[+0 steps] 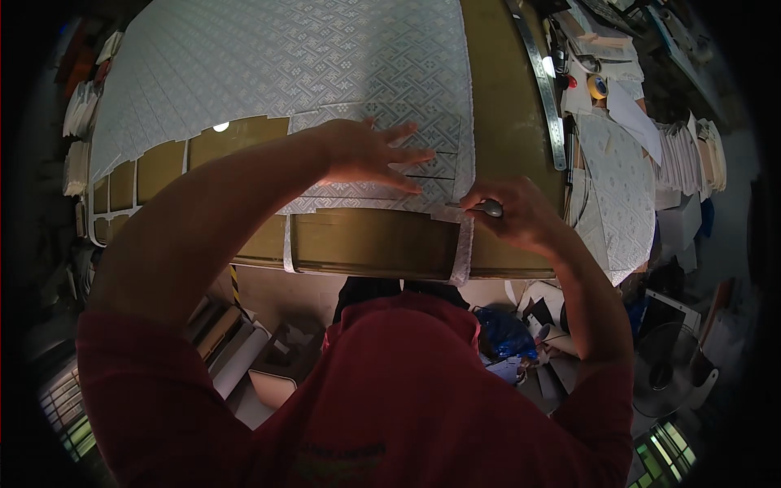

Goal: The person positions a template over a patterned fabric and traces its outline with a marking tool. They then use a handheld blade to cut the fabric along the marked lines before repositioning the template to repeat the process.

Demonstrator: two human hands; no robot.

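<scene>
A pale silver-grey sheet (268, 65) with a woven lattice pattern is spread over the olive-brown table top (508, 106). Dark straight lines cross its near part, and openings along the near side show the brown surface below. Flat on this patterned sheet lies my left hand (370, 159), fingers spread and pointing right. My right hand (521, 213) is closed around a small tool with a rounded grey handle (491, 209). Its thin end points left at the sheet's right border strip; the tip is too small to make out. Narrow strips (288, 244) of the sheet hang toward the table's front edge.
A long metal ruler (547, 89) lies along the table's right side. Beyond it are a yellow tape roll (598, 87), patterned offcuts (614, 183) and stacked papers (687, 159). An open box (281, 366) and a blue plastic bag (503, 333) sit below the front edge.
</scene>
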